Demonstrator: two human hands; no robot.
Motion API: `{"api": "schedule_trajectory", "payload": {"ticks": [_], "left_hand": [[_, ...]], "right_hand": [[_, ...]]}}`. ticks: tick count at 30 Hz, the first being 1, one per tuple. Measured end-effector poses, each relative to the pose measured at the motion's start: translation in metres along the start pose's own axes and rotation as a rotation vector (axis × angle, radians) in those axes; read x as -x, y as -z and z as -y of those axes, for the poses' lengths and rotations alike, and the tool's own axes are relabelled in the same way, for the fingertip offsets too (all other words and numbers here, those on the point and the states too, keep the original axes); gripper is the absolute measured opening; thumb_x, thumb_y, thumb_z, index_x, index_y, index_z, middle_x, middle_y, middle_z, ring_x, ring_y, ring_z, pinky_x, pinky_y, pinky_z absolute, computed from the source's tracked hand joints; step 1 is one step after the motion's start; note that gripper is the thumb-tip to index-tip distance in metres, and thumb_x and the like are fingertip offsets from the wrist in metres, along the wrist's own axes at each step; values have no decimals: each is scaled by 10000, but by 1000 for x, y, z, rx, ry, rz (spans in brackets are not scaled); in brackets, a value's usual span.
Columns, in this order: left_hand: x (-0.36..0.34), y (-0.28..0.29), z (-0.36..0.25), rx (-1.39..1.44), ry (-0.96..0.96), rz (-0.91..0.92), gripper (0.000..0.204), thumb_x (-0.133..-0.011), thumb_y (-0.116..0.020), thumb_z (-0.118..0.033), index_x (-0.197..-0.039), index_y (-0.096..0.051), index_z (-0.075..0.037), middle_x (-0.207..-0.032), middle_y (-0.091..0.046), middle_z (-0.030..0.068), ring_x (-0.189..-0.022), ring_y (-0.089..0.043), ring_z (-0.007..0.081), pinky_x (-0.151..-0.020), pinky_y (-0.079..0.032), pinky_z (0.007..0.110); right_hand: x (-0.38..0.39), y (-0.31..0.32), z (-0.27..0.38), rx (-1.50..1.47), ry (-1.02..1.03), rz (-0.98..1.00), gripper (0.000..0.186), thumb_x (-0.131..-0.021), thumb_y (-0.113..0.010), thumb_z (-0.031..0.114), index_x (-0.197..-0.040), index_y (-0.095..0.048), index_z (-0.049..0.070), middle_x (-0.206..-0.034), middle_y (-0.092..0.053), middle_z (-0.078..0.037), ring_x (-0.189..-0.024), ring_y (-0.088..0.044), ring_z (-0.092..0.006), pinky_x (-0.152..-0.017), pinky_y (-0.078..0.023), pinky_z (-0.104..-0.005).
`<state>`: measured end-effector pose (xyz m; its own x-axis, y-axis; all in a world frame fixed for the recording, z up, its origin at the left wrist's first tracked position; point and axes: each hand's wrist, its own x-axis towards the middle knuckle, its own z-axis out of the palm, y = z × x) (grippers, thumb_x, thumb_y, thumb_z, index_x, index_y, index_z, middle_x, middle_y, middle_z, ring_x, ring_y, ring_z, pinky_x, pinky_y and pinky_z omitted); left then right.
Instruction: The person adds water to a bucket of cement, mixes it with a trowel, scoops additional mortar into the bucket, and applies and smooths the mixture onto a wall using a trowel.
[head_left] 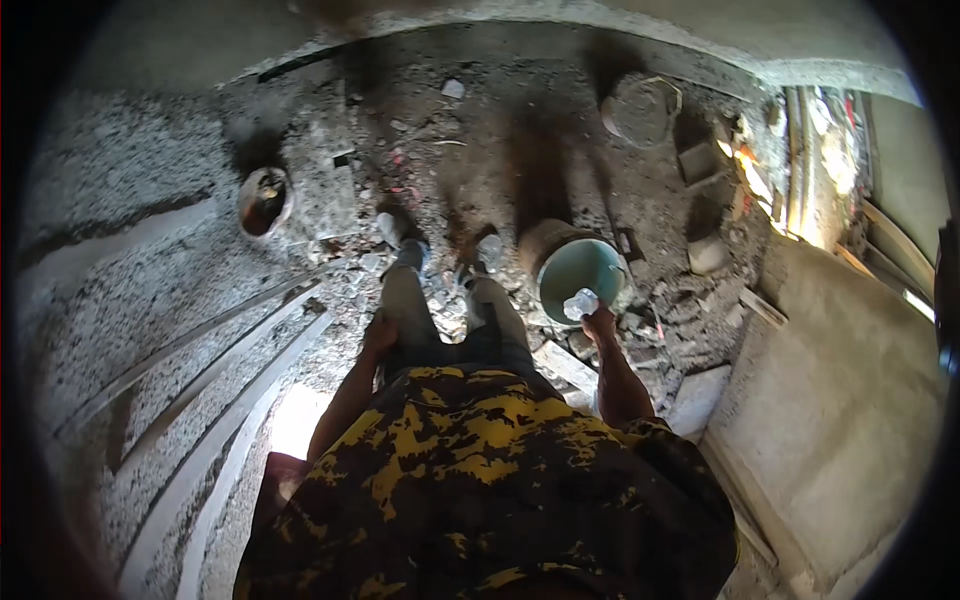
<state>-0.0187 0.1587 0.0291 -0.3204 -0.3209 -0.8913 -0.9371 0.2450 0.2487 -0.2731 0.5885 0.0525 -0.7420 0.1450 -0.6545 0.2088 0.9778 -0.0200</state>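
Clear plastic container (579,303) in right grip (600,324); any lettering unreadable.

From the middle of the view, the person's right hand (601,324) is near 3 o'clock. Its fingers are curled in a grip. The bare right forearm (623,385) comes up from 4 o'clock. The left hand (379,337) hangs between 8 and 9 o'clock, beside the left leg (410,312). It is dark there, so I can't tell how its fingers bend. The bare left forearm (345,398) points up from 8 o'clock.
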Motion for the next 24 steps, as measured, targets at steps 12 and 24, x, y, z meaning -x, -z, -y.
{"api": "schedule_trajectory", "payload": {"ticks": [12,24], "left_hand": [[-62,-36,89,636,-266,167,466,-910,-468,-346,-1274,-442,-56,-1078,-605,96,-969,-572,199,-855,-452,347],[-72,-8,133,822,133,-682,530,-786,-580,-384,-1147,-564,3,-1150,-563,236,-1094,-526,372,-937,-409,408]], "right_hand": [[31,-43,199,355,877,604,448,-895,-381,501,-1011,-651,162,-914,-642,-199,-837,-624,-349,-738,-481,-442],[36,-32,635,340,1022,775,219,-885,-550,294,-907,-560,77,-710,-573,-25,-566,-540,-117,-495,-457,-271]]}}
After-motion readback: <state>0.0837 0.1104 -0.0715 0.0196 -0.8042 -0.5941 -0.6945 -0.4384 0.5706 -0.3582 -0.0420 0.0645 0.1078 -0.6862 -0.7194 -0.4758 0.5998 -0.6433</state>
